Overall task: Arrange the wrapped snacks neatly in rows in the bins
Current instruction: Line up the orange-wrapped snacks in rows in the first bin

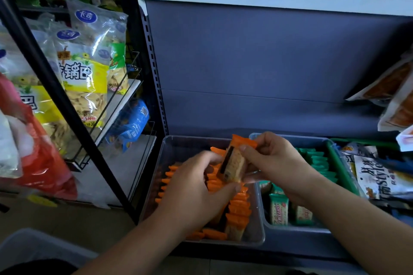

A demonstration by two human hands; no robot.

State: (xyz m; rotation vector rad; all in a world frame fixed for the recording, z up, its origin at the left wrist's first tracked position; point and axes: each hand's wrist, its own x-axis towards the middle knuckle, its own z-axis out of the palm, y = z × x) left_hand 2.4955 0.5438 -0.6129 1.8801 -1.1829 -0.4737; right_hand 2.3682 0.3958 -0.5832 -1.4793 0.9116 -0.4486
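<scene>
A clear plastic bin [172, 154] on the low shelf holds rows of orange-wrapped snacks [238, 205]. Beside it on the right, a second clear bin [295, 229] holds green-wrapped snacks [278, 208]. Above the orange bin, both hands hold one orange-wrapped snack [234, 163] upright. My right hand [272, 158] pinches its upper end between thumb and fingers. My left hand [196, 187] grips its lower end, the thumb under it, with the fingers over the orange rows.
A black wire rack [107, 105] at the left carries large bags of crackers [87, 69] and a red bag [44, 163]. Loose snack bags [377, 174] lie right of the green bin. A grey back panel [257, 62] rises behind the bins. A grey tub [38, 248] stands at the lower left.
</scene>
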